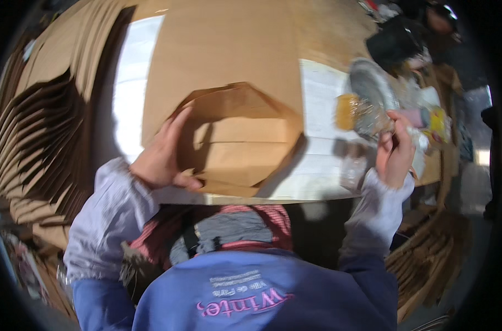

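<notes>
A brown paper bag [240,157] lies on the worktable with its folded base opened into a many-sided shape, flaps standing around it. My left hand [160,151] grips its left side, fingers along the far left edge and thumb at the near left corner. Off to the right, my right hand [395,151] is closed, with thumb and fingertips pinching a clear plastic-wrapped object with a yellow-orange end [347,112]. Its exact kind is blurred. Beyond it is a round grey dish [369,83].
Stacked folded brown paper bags [38,143] fill the left side. White paper [322,165] covers part of the table beneath the bag. Bottles and a yellow-labelled container [438,126] crowd the right edge. More brown paper [427,259] lies low at the right.
</notes>
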{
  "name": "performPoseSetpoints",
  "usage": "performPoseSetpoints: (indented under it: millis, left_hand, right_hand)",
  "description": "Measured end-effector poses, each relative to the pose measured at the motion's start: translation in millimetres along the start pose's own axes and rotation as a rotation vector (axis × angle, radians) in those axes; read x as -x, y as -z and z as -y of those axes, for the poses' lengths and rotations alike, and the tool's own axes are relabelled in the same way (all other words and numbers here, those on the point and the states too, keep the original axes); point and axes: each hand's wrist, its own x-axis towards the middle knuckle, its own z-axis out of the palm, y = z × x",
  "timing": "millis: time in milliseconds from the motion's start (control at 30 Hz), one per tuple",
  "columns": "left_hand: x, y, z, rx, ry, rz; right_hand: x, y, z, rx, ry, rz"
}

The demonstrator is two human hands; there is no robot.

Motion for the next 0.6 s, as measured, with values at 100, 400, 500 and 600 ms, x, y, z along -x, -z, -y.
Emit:
performPoseSetpoints:
  millis: [100,400,500,600]
  left_hand:
    - [3.1,-3.0,5.7,0.046,-0.051,-0.018]
    - [7.1,-6.0,-2.4,-0.005,0.026,-0.043]
    - [7.7,-5.9,-3.5,-0.078,0.056,-0.046]
    - [7.8,-5.6,-3.9,-0.080,0.085,-0.036]
  right_hand:
    - [60.3,-106.8,-40.6,0.445,0.041,0.277]
    - [73.7,-221.4,-142.8,0.287,-0.279,0.458]
    - [81.0,-207.2,-126.2,0.411,-0.356,0.561]
    - [73.1,-183.9,-96.3,0.422,-0.280,0.391]
